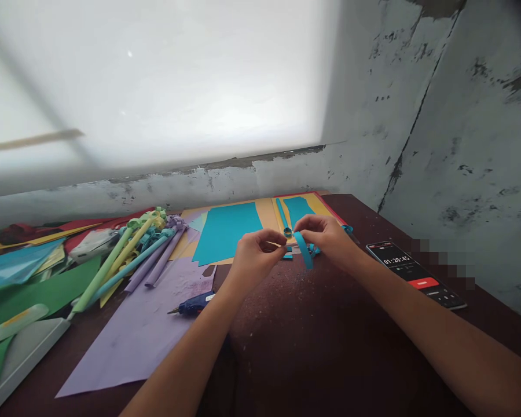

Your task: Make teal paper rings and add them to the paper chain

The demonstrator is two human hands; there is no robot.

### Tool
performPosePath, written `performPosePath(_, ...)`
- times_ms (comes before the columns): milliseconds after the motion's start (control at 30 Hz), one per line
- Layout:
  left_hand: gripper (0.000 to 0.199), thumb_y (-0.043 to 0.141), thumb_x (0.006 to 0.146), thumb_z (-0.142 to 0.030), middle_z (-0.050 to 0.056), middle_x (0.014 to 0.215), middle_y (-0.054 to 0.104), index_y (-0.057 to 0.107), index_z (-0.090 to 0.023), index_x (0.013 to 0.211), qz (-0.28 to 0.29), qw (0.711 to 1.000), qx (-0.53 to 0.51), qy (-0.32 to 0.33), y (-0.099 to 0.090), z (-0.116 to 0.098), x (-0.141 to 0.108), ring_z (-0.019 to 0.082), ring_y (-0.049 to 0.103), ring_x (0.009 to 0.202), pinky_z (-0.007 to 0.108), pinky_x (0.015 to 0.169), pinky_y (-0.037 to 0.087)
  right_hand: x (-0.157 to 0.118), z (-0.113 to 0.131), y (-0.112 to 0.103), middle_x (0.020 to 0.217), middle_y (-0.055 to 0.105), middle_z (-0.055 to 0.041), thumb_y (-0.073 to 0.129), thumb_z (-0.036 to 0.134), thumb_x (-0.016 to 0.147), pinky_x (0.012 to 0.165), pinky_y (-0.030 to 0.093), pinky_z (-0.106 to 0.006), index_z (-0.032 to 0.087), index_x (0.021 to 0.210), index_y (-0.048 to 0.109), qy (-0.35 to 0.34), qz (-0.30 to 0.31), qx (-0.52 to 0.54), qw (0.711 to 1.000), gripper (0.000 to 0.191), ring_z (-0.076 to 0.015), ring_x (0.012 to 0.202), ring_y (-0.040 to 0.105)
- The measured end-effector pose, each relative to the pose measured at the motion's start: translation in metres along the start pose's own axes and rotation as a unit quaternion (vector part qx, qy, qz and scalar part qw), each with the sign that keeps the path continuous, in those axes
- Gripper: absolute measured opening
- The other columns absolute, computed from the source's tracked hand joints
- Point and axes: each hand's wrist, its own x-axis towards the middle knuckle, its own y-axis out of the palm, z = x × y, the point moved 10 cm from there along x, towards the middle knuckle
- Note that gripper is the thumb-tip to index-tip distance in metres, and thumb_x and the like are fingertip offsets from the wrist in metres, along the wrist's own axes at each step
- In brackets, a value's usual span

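My right hand (323, 234) pinches a curled strip of blue paper (304, 252) between thumb and fingers, and the strip's loose end hangs down. Just left of it, my left hand (258, 255) has its thumb and fingertips closed together. Whatever those fingertips hold, if anything, is too small to make out. Beyond the hands lies a rolled blue paper tube (282, 213), beside a smaller piece of blue paper (298, 208). Small blue curled paper bits lie under and behind the right hand.
A glue gun (193, 304) lies by my left forearm, near a purple sheet (125, 341). Blue sheets (230, 231) are at the back. Rolled paper stems with curled tops (121, 260) are piled at left. A phone (410, 272) showing a timer lies at right.
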Motion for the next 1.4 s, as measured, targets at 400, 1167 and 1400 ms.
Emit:
performPosePath(400, 0.039, 0.052, 0.096, -0.045, 0.006, 0.076, 0.077, 0.077, -0.02, 0.081, 0.046, 0.973, 0.227, 0.003, 0.012, 0.009, -0.001, 0.022, 0.067, 0.07, 0.028, 0.058, 0.039, 0.0, -0.021, 0.005, 0.092, 0.075, -0.0084, 0.064, 0.009, 0.073, 0.07, 0.046, -0.03, 0.021, 0.086, 0.082, -0.031, 0.118, -0.371, 0.92, 0.026, -0.0208, 0.077, 0.065)
performPosePath(1167, 0.019, 0.073, 0.083, -0.021, 0.005, 0.094, 0.074, 0.076, -0.024, 0.102, 0.038, 0.957, 0.26, 0.123, 0.02, -0.008, -0.006, 0.02, 0.069, 0.083, 0.029, 0.073, 0.052, -0.002, -0.012, 0.01, 0.084, 0.065, -0.0047, 0.069, 0.03, 0.081, 0.065, 0.041, -0.029, 0.019, 0.086, 0.076, -0.02, 0.122, -0.28, 0.952, 0.014, -0.017, 0.073, 0.055)
performPosePath(1400, 0.009, 0.066, 0.091, -0.023, 0.004, 0.094, 0.076, 0.074, -0.024, 0.094, -0.037, 0.953, 0.256, 0.159, 0.007, -0.023, -0.008, 0.019, 0.072, 0.081, 0.028, 0.073, 0.053, -0.002, -0.02, 0.011, 0.081, 0.071, -0.0044, 0.076, 0.04, 0.077, 0.067, 0.046, -0.03, 0.019, 0.087, 0.075, 0.075, 0.108, -0.082, 0.988, 0.024, -0.0184, 0.075, 0.062)
